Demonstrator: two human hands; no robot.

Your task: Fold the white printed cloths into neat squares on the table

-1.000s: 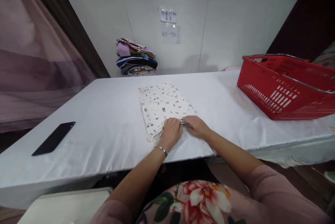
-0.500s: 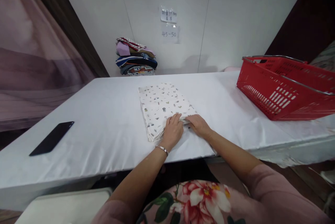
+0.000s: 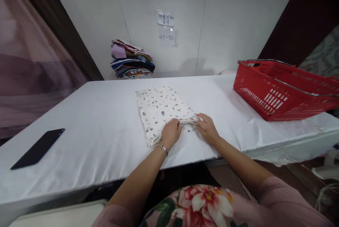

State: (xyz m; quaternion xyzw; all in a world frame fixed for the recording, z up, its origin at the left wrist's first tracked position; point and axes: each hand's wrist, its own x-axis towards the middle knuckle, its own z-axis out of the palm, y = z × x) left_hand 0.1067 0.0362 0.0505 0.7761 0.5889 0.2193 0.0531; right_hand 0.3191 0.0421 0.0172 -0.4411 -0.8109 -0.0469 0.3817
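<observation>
A white cloth [image 3: 161,105] with a small printed pattern lies folded in several layers on the white-covered table. Its near edge is lifted a little, and the layers show there. My left hand [image 3: 171,132], with a silver bracelet at the wrist, has its fingers curled round that near edge. At the near right corner, my right hand [image 3: 208,127] pinches the cloth between thumb and fingers. The far part of the cloth rests flat on the table.
A red shopping basket [image 3: 265,94] with metal handles stands at the right. Folded fabrics [image 3: 132,60] are stacked against the wall at the back. A dark flat phone-like slab [image 3: 38,148] lies at the left. Paper signs [image 3: 166,36] hang on the wall.
My right hand has moved outward to the right along the cloth's near edge, away from my left hand. More of the layered edge shows between them. The view has shifted slightly.
</observation>
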